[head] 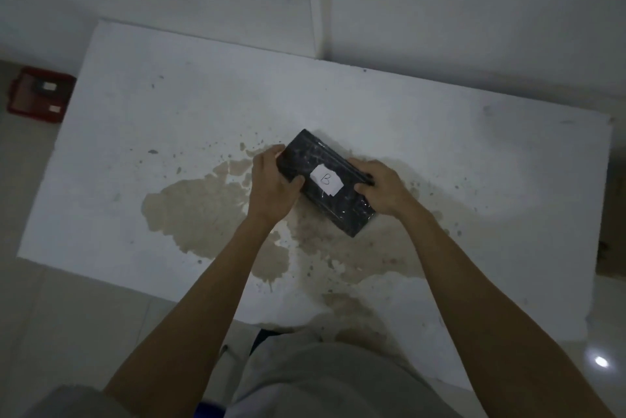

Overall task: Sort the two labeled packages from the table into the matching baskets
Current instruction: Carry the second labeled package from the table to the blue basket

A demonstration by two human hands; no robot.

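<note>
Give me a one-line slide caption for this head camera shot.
Both hands, left and right, grip a black package labeled B over a stained white table.

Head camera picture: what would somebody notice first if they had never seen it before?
First, the black package in the middle of the white table, gripped by the left hand and right hand, with a white label marked B on top. Next, the big brownish stain spreading across the table beneath it. Last, a red basket on the floor at far left.
</note>
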